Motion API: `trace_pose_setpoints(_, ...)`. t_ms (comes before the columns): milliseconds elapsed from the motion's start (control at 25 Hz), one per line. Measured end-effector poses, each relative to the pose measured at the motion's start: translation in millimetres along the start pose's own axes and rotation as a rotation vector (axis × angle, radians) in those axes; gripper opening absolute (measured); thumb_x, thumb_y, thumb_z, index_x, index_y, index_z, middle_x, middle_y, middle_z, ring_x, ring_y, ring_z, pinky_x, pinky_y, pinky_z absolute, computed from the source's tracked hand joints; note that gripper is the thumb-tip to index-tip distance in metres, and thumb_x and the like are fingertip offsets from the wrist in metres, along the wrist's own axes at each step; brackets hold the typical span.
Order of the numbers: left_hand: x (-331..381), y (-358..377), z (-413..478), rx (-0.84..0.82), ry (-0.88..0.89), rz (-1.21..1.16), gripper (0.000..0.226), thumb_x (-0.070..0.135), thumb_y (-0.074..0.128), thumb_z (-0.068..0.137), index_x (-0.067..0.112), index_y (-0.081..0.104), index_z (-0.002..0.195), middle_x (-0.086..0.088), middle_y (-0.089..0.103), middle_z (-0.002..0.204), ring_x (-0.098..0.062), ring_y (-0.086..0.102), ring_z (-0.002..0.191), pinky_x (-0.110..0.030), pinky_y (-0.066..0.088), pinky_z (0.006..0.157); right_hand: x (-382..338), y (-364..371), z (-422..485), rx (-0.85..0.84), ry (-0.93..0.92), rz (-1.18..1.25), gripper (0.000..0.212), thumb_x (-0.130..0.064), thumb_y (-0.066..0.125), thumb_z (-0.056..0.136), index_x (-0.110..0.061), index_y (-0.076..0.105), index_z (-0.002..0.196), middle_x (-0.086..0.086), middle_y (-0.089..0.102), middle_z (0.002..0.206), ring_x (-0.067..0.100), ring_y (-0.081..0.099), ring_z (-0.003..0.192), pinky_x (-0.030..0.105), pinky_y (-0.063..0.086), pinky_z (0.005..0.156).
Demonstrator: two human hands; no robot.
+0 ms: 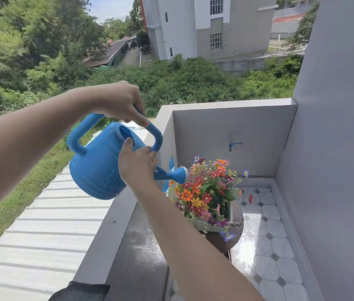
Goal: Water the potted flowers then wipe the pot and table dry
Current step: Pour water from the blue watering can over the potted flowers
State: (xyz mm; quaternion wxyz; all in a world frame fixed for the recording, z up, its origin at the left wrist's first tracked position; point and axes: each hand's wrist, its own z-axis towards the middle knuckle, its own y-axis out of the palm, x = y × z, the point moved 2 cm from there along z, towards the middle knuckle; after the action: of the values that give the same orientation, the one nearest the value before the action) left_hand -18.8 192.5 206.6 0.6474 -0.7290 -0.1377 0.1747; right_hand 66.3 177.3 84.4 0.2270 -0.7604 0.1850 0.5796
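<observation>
Starting at far left: corrugated white roof (41,224) below the balcony, grass strip beside it, trees beyond. Left forearm comes in from left edge; left hand (119,103) closed over the top handle of the blue watering can (100,164), fingers wrapped round the bar, thumb side facing camera. Can held up in air over the parapet wall (111,231), tilted w/ spout end lower, pointing right. Right hand (138,161) sits on the can's front, fingers curled round the base of the spout / lower end of the handle loop, thumb up near the fill opening; so both hands gripping the can. Spout rose (181,173) is just above the left-top edge of the flowers (206,192), close to touching the blooms; can't tell whether water's coming out. Flowers = dense mixed bunch, orange, red, yellow, pink, purple, in a pale rectangular pot (206,225), mostly hidden by blooms. Pot stands on a dark glossy table (141,246), near its far right end, next to the wall; tabletop shows droplets and glare. Right of that, tiled floor (265,253), pale w/ small dark diamonds, wet-looking shine. Blue tap (233,144) on the back wall above the flowers. Dark cloth-like thing (80,291) at bottom edge, unclear what.
</observation>
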Motion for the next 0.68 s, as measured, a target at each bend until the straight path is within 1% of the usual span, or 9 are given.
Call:
trace_pose_setpoints(120,-1,-3,4,0.038,-0.007,-0.032,0.021,0.044,0.068,0.079,0.025,0.075,0.073,-0.001,0.067,0.058,-0.013,0.054,0.050,-0.024,0.040,0.050,-4,-9,7,0.034,-0.038,-0.038,0.072,-0.047,0.022,0.098,0.001,0.001,0.148,0.015,-0.003,0.159,0.025,-0.008,0.146,0.041,-0.002,0.117)
trace_pose_setpoints(280,-6,-9,4,0.067,-0.034,-0.021,0.023,0.043,0.068,0.079,0.022,0.076,0.075,0.000,0.067,0.059,-0.012,0.053,0.052,-0.025,0.041,0.051,-9,-6,14,0.027,-0.075,-0.053,0.072,-0.047,0.023,0.098,0.001,0.005,0.148,0.015,0.003,0.158,0.025,-0.003,0.146,0.042,0.000,0.117)
trace_pose_setpoints(440,-11,-8,-2,0.016,-0.050,0.014,0.025,0.042,0.068,0.079,0.019,0.076,0.074,0.000,0.065,0.056,-0.010,0.050,0.050,-0.024,0.039,0.050,-10,7,10,-0.020,-0.050,-0.035,0.073,-0.048,0.022,0.097,0.001,0.006,0.148,0.016,0.005,0.158,0.027,0.000,0.146,0.043,0.002,0.117)
trace_pose_setpoints(520,-15,-5,-6,-0.032,-0.048,0.014,0.022,0.043,0.069,0.079,0.024,0.076,0.072,0.002,0.064,0.054,-0.011,0.051,0.049,-0.024,0.041,0.051,-9,15,6,-0.056,-0.013,-0.034,0.073,-0.049,0.021,0.097,0.000,0.005,0.148,0.016,0.005,0.158,0.027,0.001,0.146,0.045,0.004,0.118)
trace_pose_setpoints(600,-19,-3,-11,-0.060,-0.048,-0.010,0.018,0.044,0.070,0.077,0.029,0.074,0.068,0.005,0.062,0.049,-0.013,0.052,0.050,-0.030,0.043,0.053,-6,21,1,-0.073,0.018,-0.040,0.074,-0.050,0.020,0.096,0.000,0.006,0.148,0.016,0.006,0.158,0.028,0.003,0.145,0.046,0.007,0.118)
trace_pose_setpoints(680,-20,-2,-14,-0.059,-0.043,-0.029,0.019,0.046,0.070,0.077,0.029,0.074,0.068,0.006,0.062,0.049,-0.015,0.053,0.052,-0.033,0.045,0.055,-5,22,-3,-0.060,0.022,-0.041,0.074,-0.050,0.022,0.096,0.000,0.005,0.148,0.016,0.006,0.157,0.028,0.002,0.145,0.045,0.006,0.118)
